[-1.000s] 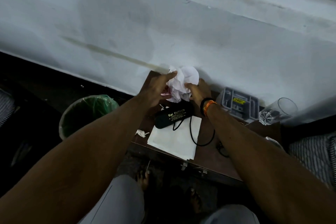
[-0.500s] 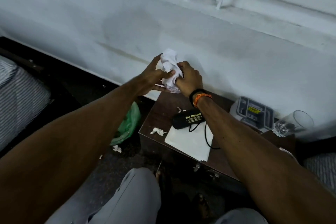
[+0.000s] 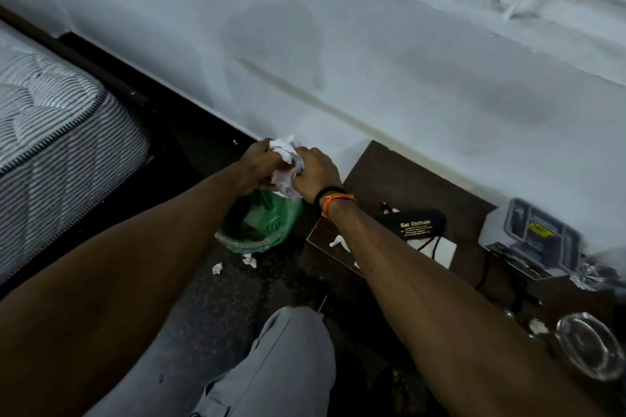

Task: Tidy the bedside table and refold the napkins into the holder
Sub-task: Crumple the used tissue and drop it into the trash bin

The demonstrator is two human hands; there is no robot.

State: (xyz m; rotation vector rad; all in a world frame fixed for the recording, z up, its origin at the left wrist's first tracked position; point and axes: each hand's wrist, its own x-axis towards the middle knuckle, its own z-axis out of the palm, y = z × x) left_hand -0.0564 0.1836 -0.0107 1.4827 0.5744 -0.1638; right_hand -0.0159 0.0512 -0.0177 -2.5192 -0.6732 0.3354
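Head view: a crumpled wad of white napkins (image 3: 286, 162) is being gripped between the left hand (image 3: 259, 162) and the right hand (image 3: 316, 174), both curled tightly around it, above a green-lined bin (image 3: 259, 223) left of the bedside table (image 3: 389, 176). A flat napkin (image 3: 440, 252) is lying on the table under a black case (image 3: 415, 222).

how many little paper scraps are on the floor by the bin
2: one scrap and another, both just in front of the green-lined bin. More may be hidden behind the arms.
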